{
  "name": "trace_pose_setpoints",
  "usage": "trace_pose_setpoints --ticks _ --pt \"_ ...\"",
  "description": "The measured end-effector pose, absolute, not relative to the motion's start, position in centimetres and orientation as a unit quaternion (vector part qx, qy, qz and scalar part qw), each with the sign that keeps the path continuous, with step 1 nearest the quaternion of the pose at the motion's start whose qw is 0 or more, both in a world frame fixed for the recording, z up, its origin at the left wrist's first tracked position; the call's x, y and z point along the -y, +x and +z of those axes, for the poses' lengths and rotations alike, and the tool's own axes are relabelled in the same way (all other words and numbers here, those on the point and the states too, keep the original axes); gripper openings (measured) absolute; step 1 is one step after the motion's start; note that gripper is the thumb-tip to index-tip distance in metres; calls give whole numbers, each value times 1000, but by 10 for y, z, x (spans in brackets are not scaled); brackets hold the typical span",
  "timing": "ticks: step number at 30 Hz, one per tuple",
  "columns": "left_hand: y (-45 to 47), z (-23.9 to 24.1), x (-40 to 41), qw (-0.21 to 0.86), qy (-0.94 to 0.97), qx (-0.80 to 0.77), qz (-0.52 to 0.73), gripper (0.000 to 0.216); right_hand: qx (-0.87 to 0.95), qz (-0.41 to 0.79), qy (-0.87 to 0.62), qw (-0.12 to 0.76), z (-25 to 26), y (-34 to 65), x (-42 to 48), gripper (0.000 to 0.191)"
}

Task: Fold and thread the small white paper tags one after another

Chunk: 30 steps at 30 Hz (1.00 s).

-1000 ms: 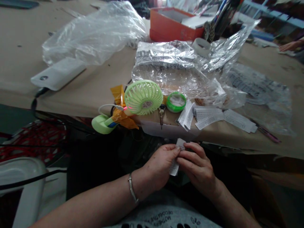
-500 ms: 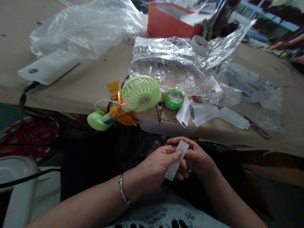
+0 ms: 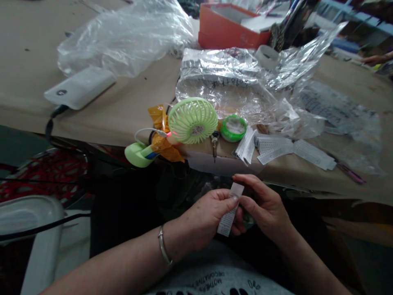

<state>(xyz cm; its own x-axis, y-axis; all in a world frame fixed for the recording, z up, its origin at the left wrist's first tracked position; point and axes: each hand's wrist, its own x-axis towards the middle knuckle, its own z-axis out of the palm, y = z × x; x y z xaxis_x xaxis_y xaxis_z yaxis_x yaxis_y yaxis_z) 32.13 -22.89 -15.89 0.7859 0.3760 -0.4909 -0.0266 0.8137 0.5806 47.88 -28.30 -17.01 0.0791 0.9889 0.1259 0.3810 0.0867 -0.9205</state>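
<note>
Printed strip (image 3: 226,223) in hand, before the table's (image 3: 135,98) near edge.
The left hand (image 3: 209,214) pinches it; the right hand (image 3: 267,209) curves half open just right of it, contact unclear. Handling seems under way; whether the fanned slips (image 3: 274,146) beyond are done or waiting, I cannot tell.

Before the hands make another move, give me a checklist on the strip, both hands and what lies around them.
1. Printed strip held: ok, pinched in the left hand.
2. Strip's print fully uncovered: not ok, the left thumb hides part.
3. Right hand touching the strip: cannot tell, it is very close.
4. Pointed tool apart from both hands: ok, at the table's edge.
5. Green fan apart from both hands: ok.
</note>
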Motion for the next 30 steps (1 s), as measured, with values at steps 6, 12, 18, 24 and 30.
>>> trace_pose_setpoints --ticks 6,12,18,24,30 --pt "321 -161 228 902 270 -316 113 22 682 185 -603 371 -165 471 282 30" --pt "319 -164 227 897 272 -326 126 21 670 197 -611 373 -169 467 280 29" --pt "316 -166 225 895 272 -328 130 23 618 277 -620 396 -172 461 277 34" --pt "310 -165 224 869 319 -338 169 26 421 464 -605 492 -172 451 268 14" --pt "305 -166 222 822 397 -355 201 28 323 603 -514 518 -177 440 257 18"
